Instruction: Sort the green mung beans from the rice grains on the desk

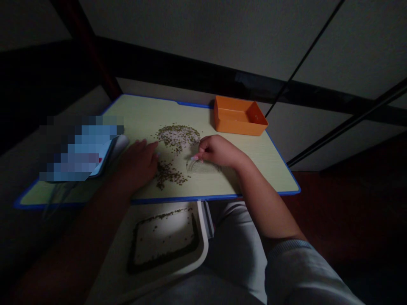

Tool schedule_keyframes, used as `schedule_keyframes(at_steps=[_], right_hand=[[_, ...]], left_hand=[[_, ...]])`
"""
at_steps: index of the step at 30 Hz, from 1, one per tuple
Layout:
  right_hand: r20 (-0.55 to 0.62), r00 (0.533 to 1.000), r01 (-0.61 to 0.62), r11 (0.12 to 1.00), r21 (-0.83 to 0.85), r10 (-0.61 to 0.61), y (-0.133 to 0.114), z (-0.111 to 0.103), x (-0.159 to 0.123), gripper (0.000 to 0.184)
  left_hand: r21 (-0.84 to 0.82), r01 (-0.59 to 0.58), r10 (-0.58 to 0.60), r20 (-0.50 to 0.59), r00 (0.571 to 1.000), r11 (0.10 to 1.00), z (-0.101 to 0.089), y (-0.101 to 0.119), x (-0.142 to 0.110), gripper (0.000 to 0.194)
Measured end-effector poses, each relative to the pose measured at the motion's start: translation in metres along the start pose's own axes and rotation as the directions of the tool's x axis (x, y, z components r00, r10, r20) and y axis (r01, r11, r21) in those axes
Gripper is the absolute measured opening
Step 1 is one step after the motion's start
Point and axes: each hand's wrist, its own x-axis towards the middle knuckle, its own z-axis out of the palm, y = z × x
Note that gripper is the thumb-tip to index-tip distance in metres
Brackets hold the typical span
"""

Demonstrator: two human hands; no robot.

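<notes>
My right hand (216,150) is closed, fingers curled and thumb pointing left, at the top edge of a clear half-round protractor (205,166) close to the tabletop. To its left lies a loose scatter of small dark grains (170,174), perhaps seeds or beads. A larger pile of pale and greenish-brown grains (179,136) spreads just behind it. My left hand (140,163) rests palm down on the tabletop, in shadow, with its fingers stretched beside the dark scatter. It holds nothing that I can see.
The pale tabletop (254,169) has a blue rim. An orange box (240,129) stands at the back right. A phone or tablet (106,159), partly blurred out, is at the left. Below the front edge sits a white tub (204,250) with dark grains along its base.
</notes>
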Motion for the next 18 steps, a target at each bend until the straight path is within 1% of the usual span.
schedule_keyframes(at_steps=[4,6,7,9,12,13,15,18], right_hand=[[0.069,0.997,-0.022,1.000,-0.008,0.022,0.003,0.000,0.000,0.028],[0.068,0.998,-0.011,1.000,0.012,0.010,0.005,-0.001,0.001,0.028],[0.043,0.999,-0.005,1.000,0.016,0.004,0.006,-0.001,0.001,0.027],[-0.044,0.999,-0.010,1.000,-0.005,0.010,0.007,0.000,0.003,0.027],[-0.172,0.984,-0.065,0.993,-0.099,0.047,0.005,0.003,0.006,0.026],[-0.191,0.980,-0.088,0.987,-0.132,0.062,0.005,0.005,0.008,0.026],[-0.192,0.978,-0.119,0.977,-0.176,0.084,0.003,0.008,0.010,0.025],[-0.172,0.982,-0.107,0.976,-0.190,0.074,0.002,0.013,0.012,0.025]], left_hand=[[-0.001,0.011,-0.011,0.017,1.000,1.000,-0.002,0.002,0.000,0.058],[-0.002,0.014,-0.014,0.024,1.000,1.000,-0.003,0.003,-0.001,0.059],[-0.004,0.011,-0.011,0.026,1.000,1.000,-0.004,0.004,-0.001,0.059],[-0.007,0.010,-0.010,0.022,1.000,1.000,-0.004,0.004,-0.001,0.059],[-0.007,0.010,-0.010,0.015,1.000,1.000,-0.003,0.003,-0.001,0.059],[-0.006,0.014,-0.014,0.014,1.000,1.000,-0.003,0.003,-0.001,0.059],[-0.007,0.018,-0.018,0.014,1.000,1.000,-0.002,0.002,-0.001,0.059],[-0.010,0.004,-0.004,0.007,1.000,1.000,-0.001,0.000,0.000,0.059]])
